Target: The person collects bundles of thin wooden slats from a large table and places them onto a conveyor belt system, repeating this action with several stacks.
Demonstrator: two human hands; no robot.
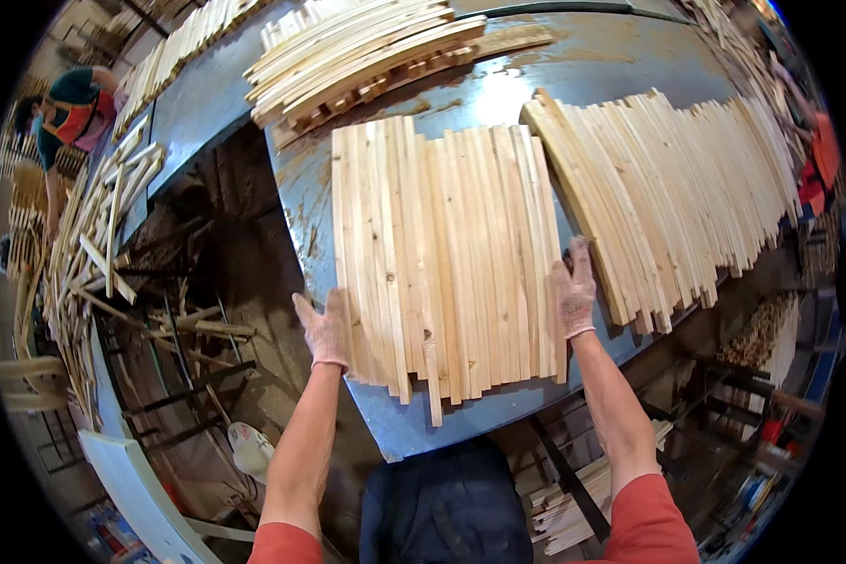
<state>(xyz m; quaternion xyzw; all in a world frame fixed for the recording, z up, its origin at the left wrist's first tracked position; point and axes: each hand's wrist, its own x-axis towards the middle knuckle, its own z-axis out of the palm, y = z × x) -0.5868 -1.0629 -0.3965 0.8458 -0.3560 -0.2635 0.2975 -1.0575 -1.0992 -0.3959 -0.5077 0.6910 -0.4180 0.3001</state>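
Pale wooden strips [451,263] lie side by side in a row on the blue metal table [395,423], their near ends uneven. One strip [432,395] sticks out toward me past the others. My gloved left hand [324,329] presses against the row's left edge, thumb apart from the fingers. Against the right edge rests my gloved right hand [575,287], fingers stretched along the outermost strip. Neither hand wraps round a strip; the row lies between them.
A second row of strips [667,188] lies to the right, a thicker board [573,188] along its left side. Stacked strips [367,56] stand at the far left of the table. A person [75,113] works at the left near loose sticks [113,216]; another person's red clothing [821,155] shows at right.
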